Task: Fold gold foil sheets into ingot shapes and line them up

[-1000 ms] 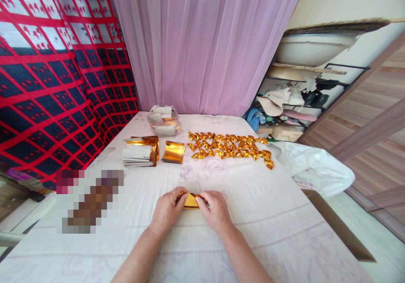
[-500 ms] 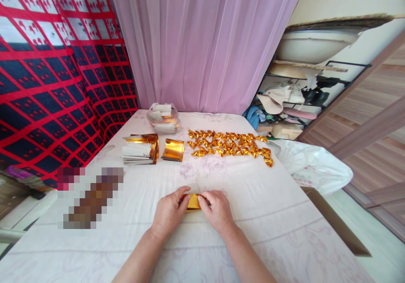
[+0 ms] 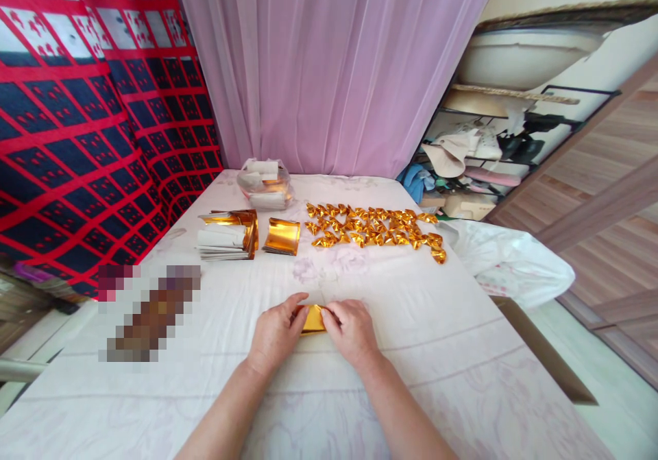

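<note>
A small piece of gold foil paper lies on the white tablecloth, pressed between both hands. My left hand pinches its left end and my right hand pinches its right end; the fingers cover most of the paper. Farther back lie several folded gold paper pieces in rows. Left of them rests a curled gold sheet and a stack of gold and white sheets.
A clear plastic bag of white papers sits at the table's far end by the pink curtain. A white plastic bag hangs off the right edge. A red and dark patterned cloth covers the left; cluttered shelves stand at the right.
Both hands have stayed on the gold paper, drawing slightly closer together over it. The camera view has tilted a little; the other things have not moved on the table.
</note>
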`<state>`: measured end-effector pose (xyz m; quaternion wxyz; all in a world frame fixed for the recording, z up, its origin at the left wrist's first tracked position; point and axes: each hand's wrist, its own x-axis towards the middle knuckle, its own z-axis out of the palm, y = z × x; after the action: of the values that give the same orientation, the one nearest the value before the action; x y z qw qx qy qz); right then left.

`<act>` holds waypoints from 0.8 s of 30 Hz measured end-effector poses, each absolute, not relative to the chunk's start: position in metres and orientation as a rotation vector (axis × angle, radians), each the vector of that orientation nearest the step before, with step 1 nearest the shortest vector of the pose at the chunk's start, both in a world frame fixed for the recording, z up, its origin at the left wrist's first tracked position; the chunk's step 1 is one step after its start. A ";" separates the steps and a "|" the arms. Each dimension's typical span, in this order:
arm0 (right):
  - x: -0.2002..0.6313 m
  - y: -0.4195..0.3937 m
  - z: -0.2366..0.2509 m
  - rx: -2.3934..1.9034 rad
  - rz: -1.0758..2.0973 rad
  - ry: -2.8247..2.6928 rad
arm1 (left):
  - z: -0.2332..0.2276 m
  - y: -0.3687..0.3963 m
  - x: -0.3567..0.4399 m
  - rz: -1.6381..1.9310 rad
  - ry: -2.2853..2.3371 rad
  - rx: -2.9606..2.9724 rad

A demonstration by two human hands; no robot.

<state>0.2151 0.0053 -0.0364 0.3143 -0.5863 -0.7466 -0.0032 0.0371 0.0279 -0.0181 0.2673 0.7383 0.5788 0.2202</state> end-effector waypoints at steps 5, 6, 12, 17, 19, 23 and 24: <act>0.216 0.006 -0.036 -1.569 0.000 -1.985 | -0.014 0.027 0.037 0.599 1.555 1.995; 0.216 0.006 -0.036 -1.569 0.000 -1.986 | -0.014 0.027 0.037 0.593 1.556 1.999; 0.216 0.004 -0.034 -1.548 -0.004 -2.013 | -0.012 0.026 0.036 0.537 1.550 2.024; 0.215 0.003 -0.034 -1.546 -0.024 -2.038 | -0.009 0.024 0.036 0.490 1.567 2.072; 0.215 0.004 -0.034 -1.547 -0.034 -2.034 | -0.008 0.023 0.036 0.469 1.594 2.094; 0.215 0.004 -0.034 -1.519 -0.042 -2.032 | -0.004 0.024 0.037 0.413 1.628 2.109; 0.215 0.004 -0.034 -1.503 -0.041 -2.036 | -0.003 0.024 0.036 0.393 1.631 2.109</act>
<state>0.2153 0.0040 -0.0340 0.3004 -0.5665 -0.7672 -0.0153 0.0361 0.0239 -0.0025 0.2217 0.7632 0.5901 0.1422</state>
